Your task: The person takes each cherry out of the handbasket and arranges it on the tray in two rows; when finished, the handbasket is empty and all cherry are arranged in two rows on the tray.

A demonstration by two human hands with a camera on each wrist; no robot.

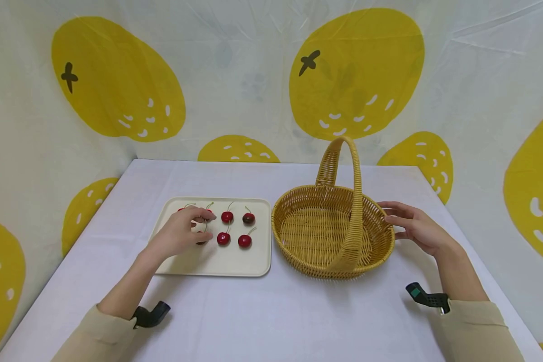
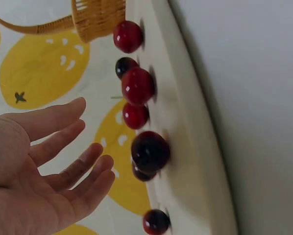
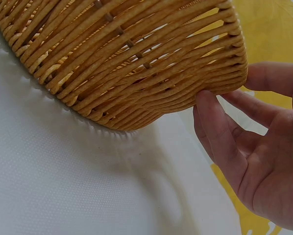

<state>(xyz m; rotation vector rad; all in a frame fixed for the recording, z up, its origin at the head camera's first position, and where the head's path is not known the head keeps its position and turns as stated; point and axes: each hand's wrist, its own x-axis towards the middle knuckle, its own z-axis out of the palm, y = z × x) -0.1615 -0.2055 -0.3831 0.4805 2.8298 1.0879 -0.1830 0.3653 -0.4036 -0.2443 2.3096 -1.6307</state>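
My left hand point(image 1: 181, 234) hovers over the left part of a cream tray point(image 1: 246, 269), fingers spread and slightly bent. Nothing shows between its fingers and thumb in the left wrist view. Several dark red cherries with stems lie on the tray in two rows, among them one cherry point(image 1: 245, 241) at the front right and a darker cherry point(image 1: 249, 218) behind it. The hand partly covers the leftmost ones. At the right side of a wicker basket point(image 1: 317, 269), my right hand point(image 1: 418, 229) touches the rim and outer wall with fairly straight fingers. No cherry shows inside the basket.
The basket stands close against the tray's right edge, its tall arched handle point(image 1: 356, 201) rising above it. A white cloth point(image 1: 235, 322) covers the table. Behind hangs a curtain point(image 1: 253, 65) printed with yellow fruit. Dark devices are strapped to both wrists.
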